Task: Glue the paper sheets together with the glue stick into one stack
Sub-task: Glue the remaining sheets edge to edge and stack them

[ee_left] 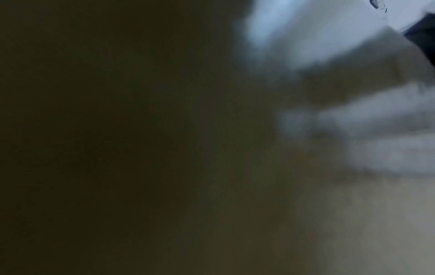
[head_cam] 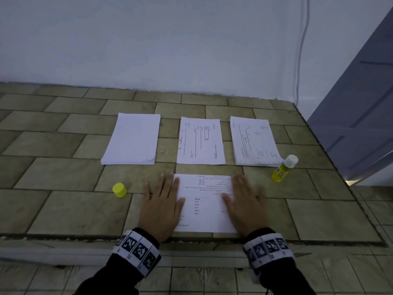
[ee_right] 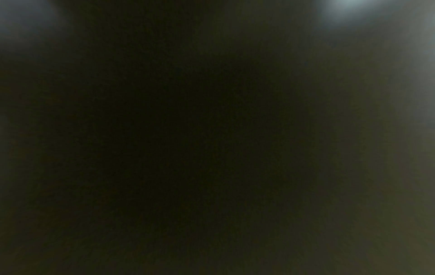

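Printed paper sheets [head_cam: 204, 204] are pressed flat on the tiled table [head_cam: 63, 177] at its near edge, between the left hand [head_cam: 160, 206], laid with straight fingers over their left edge, and the right hand [head_cam: 246, 207], spread likewise over their right edge. Three further paper piles [head_cam: 131, 139] are ranged behind, the uncapped glue stick [head_cam: 284, 168] stands to the right, and its yellow cap [head_cam: 119, 189] sits left of the hands.

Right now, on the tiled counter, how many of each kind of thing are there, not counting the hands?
Paper piles: 4
Glue stick: 1
Yellow cap: 1
Total: 6
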Demonstrator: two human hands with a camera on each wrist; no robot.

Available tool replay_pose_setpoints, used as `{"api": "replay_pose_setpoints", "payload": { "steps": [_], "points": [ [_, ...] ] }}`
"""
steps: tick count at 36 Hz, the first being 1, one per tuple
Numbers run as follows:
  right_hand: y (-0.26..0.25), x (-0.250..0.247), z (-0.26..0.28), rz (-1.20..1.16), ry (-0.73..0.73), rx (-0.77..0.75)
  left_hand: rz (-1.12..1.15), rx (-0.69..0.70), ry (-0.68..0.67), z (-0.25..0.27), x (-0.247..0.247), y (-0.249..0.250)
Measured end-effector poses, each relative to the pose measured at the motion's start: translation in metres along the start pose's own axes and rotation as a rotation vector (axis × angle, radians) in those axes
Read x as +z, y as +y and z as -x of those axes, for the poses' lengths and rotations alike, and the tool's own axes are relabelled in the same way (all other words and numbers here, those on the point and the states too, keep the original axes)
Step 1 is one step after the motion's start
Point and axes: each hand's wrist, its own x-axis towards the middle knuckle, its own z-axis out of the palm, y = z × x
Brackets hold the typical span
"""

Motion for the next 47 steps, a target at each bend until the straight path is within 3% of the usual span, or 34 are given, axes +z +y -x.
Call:
{"api": "replay_pose_setpoints", "payload": {
  "steps": [3, 7, 15, 18, 25, 31, 35, 38, 42, 47],
  "points": [
    [0.027, -0.004, 0.007, -0.024, 0.032, 0.108, 0.003, 0.000, 0.017, 0.001, 0.000, 0.000],
    [0.026, -0.010, 0.014, 0.047, 0.113, 0.197, 0.003, 0.010, 0.035, 0.000, 0.001, 0.001],
    [-0.073, 0.005, 0.018, 0.001, 0.049, -0.209, -0.004, 0.019, 0.022, -0.001, 0.001, 0.001],
    [-0.086, 0.010, 0.011, 0.025, -0.033, -0.266, -0.008, 0.023, 0.008, -0.001, 0.002, 0.000],
    [-0.022, 0.007, 0.005, 0.047, -0.027, -0.243, -0.016, 0.013, 0.009, -0.001, -0.001, 0.000],
    [0.031, -0.008, 0.012, 0.071, -0.060, -0.105, -0.015, 0.017, 0.014, -0.001, -0.001, -0.001],
    [0.038, -0.021, 0.012, 0.115, -0.128, -0.072, -0.017, 0.014, 0.007, 0.000, -0.001, -0.001],
    [0.038, -0.038, 0.015, -0.008, -0.150, -0.025, -0.013, 0.013, 0.000, -0.001, -0.001, -0.001],
    [0.032, -0.063, 0.018, -0.185, -0.145, -0.137, -0.018, 0.006, -0.016, -0.001, -0.001, -0.002],
    [0.007, -0.078, -0.002, -0.123, -0.185, -0.212, -0.024, 0.013, -0.045, -0.001, 0.000, -0.004]
  ]
}}
